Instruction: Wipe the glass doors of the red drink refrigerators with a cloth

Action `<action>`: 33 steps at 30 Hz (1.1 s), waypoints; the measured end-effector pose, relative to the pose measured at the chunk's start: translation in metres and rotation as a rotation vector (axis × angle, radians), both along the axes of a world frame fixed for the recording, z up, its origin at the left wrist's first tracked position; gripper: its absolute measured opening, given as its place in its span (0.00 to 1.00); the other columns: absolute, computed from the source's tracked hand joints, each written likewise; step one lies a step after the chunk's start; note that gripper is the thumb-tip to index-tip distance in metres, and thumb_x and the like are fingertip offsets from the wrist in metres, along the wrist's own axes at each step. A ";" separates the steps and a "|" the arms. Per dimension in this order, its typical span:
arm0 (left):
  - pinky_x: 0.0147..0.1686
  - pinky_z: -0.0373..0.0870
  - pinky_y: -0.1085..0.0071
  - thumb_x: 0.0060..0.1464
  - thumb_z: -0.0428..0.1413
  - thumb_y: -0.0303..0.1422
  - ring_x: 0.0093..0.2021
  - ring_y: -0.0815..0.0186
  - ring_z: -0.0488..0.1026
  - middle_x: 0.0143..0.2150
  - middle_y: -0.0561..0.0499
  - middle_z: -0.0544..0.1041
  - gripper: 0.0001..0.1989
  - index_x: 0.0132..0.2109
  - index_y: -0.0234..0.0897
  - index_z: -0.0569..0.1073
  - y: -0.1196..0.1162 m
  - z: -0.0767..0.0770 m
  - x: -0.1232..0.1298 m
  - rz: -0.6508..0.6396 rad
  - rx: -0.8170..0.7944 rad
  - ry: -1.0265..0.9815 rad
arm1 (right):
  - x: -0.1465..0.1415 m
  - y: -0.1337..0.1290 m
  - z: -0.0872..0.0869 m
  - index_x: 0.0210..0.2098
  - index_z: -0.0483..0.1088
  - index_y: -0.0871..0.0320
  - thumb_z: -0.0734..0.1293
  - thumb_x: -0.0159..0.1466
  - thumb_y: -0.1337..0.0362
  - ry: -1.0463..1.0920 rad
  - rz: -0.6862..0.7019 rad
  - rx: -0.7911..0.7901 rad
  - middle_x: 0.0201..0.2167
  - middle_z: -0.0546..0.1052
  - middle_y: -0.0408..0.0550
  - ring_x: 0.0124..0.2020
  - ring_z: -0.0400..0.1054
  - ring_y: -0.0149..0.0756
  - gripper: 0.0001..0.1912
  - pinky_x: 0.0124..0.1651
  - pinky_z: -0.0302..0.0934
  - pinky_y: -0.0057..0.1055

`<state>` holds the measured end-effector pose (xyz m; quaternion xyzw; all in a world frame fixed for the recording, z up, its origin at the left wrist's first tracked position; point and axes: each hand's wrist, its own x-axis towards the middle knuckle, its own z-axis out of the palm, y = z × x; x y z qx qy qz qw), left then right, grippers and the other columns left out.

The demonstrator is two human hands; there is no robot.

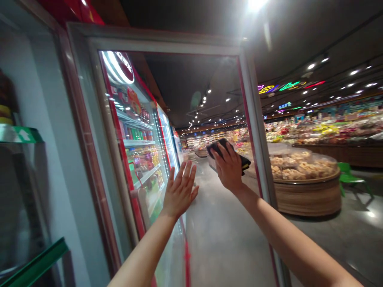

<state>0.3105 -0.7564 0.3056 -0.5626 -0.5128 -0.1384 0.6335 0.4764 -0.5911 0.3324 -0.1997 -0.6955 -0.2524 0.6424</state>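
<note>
A glass door in a grey frame stands swung open in front of me. My right hand presses a folded dark cloth with a yellow edge flat against the glass, towards the door's right side. Left of it, my left hand is held up with its fingers stretched out and nothing in it. Its palm faces the glass; whether it touches the pane I cannot tell. The door's handle shows through the glass near the left frame.
The open fridge is at my left, with a green shelf edge. More lit drink fridges show through the glass. Right of the door stand a round wooden display heaped with pale goods and a green chair.
</note>
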 end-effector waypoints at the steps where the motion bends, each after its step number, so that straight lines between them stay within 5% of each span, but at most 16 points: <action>1: 0.74 0.34 0.47 0.67 0.49 0.41 0.76 0.53 0.42 0.75 0.40 0.51 0.39 0.76 0.32 0.41 0.001 0.000 -0.001 -0.005 -0.004 -0.001 | 0.000 0.002 0.002 0.66 0.63 0.44 0.58 0.71 0.65 -0.058 0.014 0.015 0.70 0.63 0.43 0.72 0.49 0.48 0.25 0.66 0.53 0.48; 5: 0.74 0.35 0.48 0.67 0.50 0.40 0.76 0.53 0.41 0.75 0.39 0.50 0.39 0.75 0.32 0.41 0.005 0.001 -0.004 -0.037 -0.001 0.003 | 0.018 0.031 -0.001 0.67 0.62 0.49 0.57 0.72 0.64 0.016 0.029 -0.064 0.70 0.62 0.47 0.72 0.49 0.47 0.25 0.68 0.53 0.49; 11: 0.75 0.34 0.48 0.67 0.50 0.38 0.76 0.53 0.41 0.75 0.38 0.51 0.38 0.75 0.31 0.42 0.009 0.001 -0.007 -0.064 0.008 0.000 | 0.022 0.050 -0.053 0.69 0.60 0.55 0.56 0.71 0.66 0.170 0.009 -0.184 0.70 0.61 0.55 0.73 0.49 0.50 0.27 0.70 0.52 0.54; 13: 0.75 0.34 0.48 0.67 0.50 0.38 0.76 0.53 0.41 0.75 0.38 0.51 0.38 0.75 0.31 0.43 0.010 0.001 -0.009 -0.069 -0.003 -0.006 | 0.019 0.048 -0.054 0.68 0.61 0.54 0.56 0.70 0.68 0.075 0.047 -0.169 0.70 0.61 0.54 0.73 0.47 0.49 0.28 0.71 0.51 0.53; 18: 0.75 0.35 0.49 0.68 0.49 0.39 0.76 0.54 0.42 0.75 0.40 0.50 0.38 0.75 0.33 0.42 0.011 0.002 -0.010 -0.084 -0.022 -0.031 | 0.028 0.062 -0.026 0.66 0.64 0.51 0.57 0.66 0.72 0.029 0.140 -0.218 0.71 0.60 0.48 0.73 0.48 0.45 0.30 0.70 0.54 0.47; 25: 0.75 0.34 0.50 0.67 0.51 0.39 0.75 0.54 0.44 0.75 0.42 0.49 0.38 0.76 0.38 0.42 0.014 0.003 -0.005 -0.102 -0.040 -0.090 | 0.021 0.061 -0.069 0.69 0.61 0.51 0.57 0.65 0.72 0.181 0.011 -0.380 0.70 0.61 0.52 0.71 0.51 0.48 0.33 0.67 0.54 0.51; 27: 0.75 0.34 0.50 0.66 0.51 0.39 0.75 0.54 0.45 0.76 0.42 0.49 0.38 0.76 0.38 0.43 0.015 0.004 -0.004 -0.093 -0.038 -0.086 | 0.020 0.064 -0.055 0.69 0.61 0.49 0.57 0.65 0.73 0.136 0.029 -0.345 0.70 0.61 0.50 0.71 0.50 0.47 0.34 0.68 0.54 0.48; 31: 0.75 0.35 0.52 0.65 0.53 0.39 0.75 0.54 0.46 0.75 0.41 0.50 0.39 0.76 0.37 0.44 0.016 0.007 -0.002 -0.052 -0.012 -0.054 | 0.029 0.081 -0.001 0.68 0.62 0.45 0.57 0.66 0.71 0.125 0.037 -0.318 0.69 0.63 0.47 0.70 0.52 0.48 0.32 0.65 0.56 0.47; 33: 0.75 0.35 0.52 0.65 0.54 0.39 0.75 0.55 0.46 0.75 0.42 0.51 0.40 0.76 0.38 0.45 0.017 0.008 -0.001 -0.036 -0.006 -0.050 | 0.035 0.086 0.005 0.68 0.62 0.44 0.57 0.67 0.70 0.148 0.017 -0.340 0.69 0.64 0.47 0.68 0.54 0.50 0.32 0.63 0.57 0.49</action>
